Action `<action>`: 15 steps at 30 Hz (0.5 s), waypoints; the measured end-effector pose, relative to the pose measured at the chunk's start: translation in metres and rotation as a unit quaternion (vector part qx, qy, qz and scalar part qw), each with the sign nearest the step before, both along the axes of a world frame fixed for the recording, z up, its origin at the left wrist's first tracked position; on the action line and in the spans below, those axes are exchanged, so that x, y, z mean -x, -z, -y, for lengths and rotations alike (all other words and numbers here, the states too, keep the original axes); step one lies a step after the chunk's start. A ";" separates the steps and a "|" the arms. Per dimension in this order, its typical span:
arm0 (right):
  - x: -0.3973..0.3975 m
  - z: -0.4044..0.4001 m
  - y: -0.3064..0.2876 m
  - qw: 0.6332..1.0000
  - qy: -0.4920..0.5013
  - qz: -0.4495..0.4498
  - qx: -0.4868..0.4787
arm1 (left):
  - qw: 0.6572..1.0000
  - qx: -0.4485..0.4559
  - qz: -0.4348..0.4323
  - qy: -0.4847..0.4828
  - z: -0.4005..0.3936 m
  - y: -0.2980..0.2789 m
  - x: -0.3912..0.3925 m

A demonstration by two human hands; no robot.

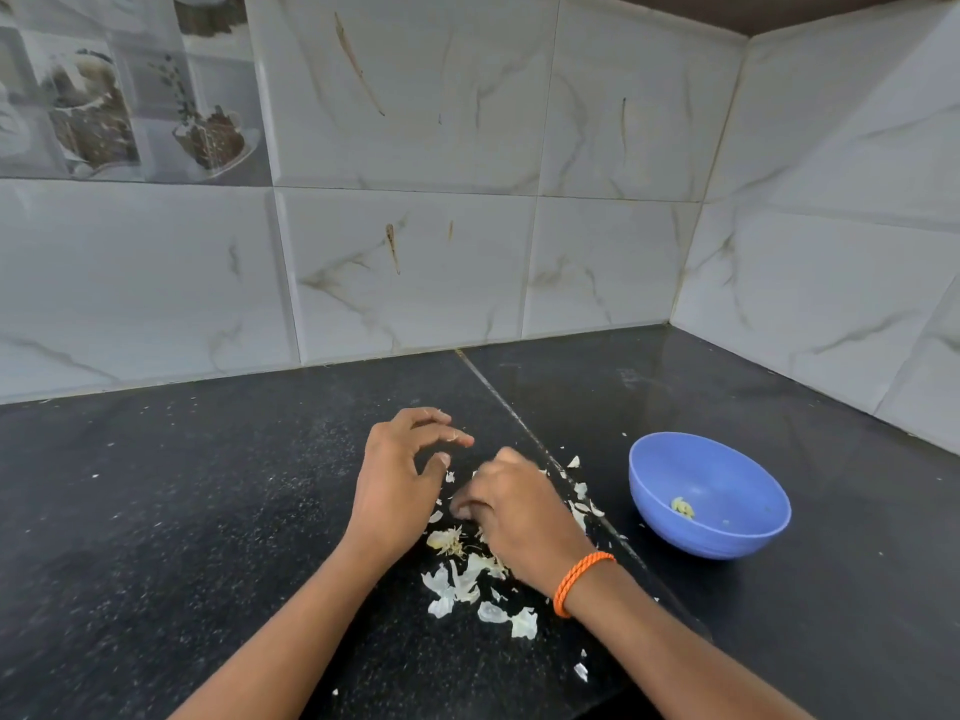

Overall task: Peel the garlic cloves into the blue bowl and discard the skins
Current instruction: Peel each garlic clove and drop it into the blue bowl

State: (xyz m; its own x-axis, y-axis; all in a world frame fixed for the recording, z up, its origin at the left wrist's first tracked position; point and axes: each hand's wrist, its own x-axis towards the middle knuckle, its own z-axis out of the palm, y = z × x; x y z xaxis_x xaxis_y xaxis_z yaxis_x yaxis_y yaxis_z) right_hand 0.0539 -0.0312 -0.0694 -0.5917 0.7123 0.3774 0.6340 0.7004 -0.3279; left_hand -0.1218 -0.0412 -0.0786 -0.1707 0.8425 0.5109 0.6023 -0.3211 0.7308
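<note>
While both forearms reach in from the lower edge of the view, the left hand (395, 485) is held just above the tabletop (171, 511) with its fingers spread and loosely bent, gripping nothing; a small fleck of skin clings to one fingertip. The right hand (511, 517) lies palm-down just beside it, knuckles toward the camera, fingers curled down into the garlic skins (467, 579); whether those fingers pinch a clove or a piece of skin cannot be determined, since the back of the hand hides the fingertips. An orange corded bracelet (579, 582) circles the right wrist. The garlic skins are scattered directly beneath and around both hands: a denser cluster of pale, papery pieces lies between the two wrists, with a yellowish fibrous root remnant (447, 542) just left of the right hand, smaller flakes to the right of the right hand along the seam in the tabletop, and a few stray pieces nearer the camera. The blue bowl (748, 537) stands upright to the right of the right hand, apart from it and across the seam, and holds a peeled garlic clove (683, 507) near the bottom of its interior. The tabletop is dark speckled stone, dusted with fine white specks. Marble-patterned wall tiles (415, 262) rise behind it and along the right side, forming a corner, and decorative picture tiles (119, 96) occupy the upper left of the wall.
</note>
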 end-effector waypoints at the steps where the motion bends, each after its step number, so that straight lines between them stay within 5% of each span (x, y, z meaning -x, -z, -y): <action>1: -0.005 -0.003 -0.008 0.999 0.007 -0.046 0.007 | 1.000 -0.002 -0.006 0.010 0.000 0.000 0.000; 7: -0.033 0.007 -0.022 0.958 0.030 -0.282 0.042 | 0.995 -0.002 0.007 0.101 0.016 -0.014 -0.015; 15: -0.057 0.012 0.003 0.949 0.044 -0.309 0.041 | 0.991 -0.027 -0.122 0.049 0.023 -0.010 -0.035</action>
